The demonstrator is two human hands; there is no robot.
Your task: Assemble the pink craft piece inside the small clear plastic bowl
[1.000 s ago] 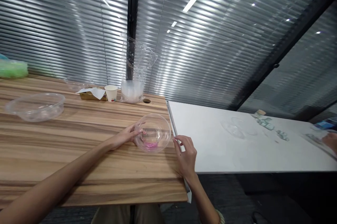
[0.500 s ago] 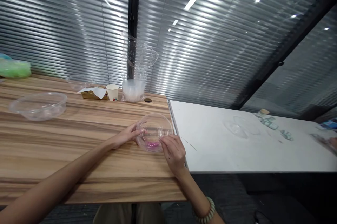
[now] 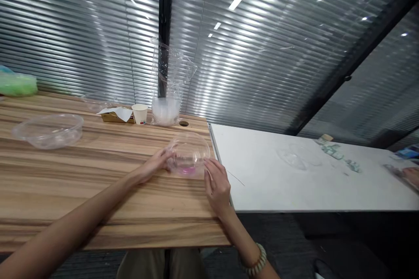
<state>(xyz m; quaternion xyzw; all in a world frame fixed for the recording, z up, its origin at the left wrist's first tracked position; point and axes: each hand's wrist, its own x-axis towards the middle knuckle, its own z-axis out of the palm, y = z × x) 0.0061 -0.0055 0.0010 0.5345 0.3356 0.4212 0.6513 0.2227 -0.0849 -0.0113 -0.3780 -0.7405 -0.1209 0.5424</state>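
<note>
A small clear plastic bowl (image 3: 190, 153) with something pink at its bottom sits near the right edge of the wooden table (image 3: 81, 183). My left hand (image 3: 156, 164) rests against the bowl's left side, fingers curled on its wall. My right hand (image 3: 216, 185) touches the bowl's right side, fingers bent against it. The bowl stands between both hands.
A large clear bowl (image 3: 49, 129) lies at the left. A paper cup (image 3: 140, 114), a small box with paper (image 3: 116, 115) and a bagged stack of clear containers (image 3: 166, 95) stand at the back. A white table (image 3: 310, 174) adjoins on the right, with another person's hand (image 3: 410, 176).
My right hand came in from the table's edge to the bowl's right side. The bowl shifted slightly away from me between both hands.
</note>
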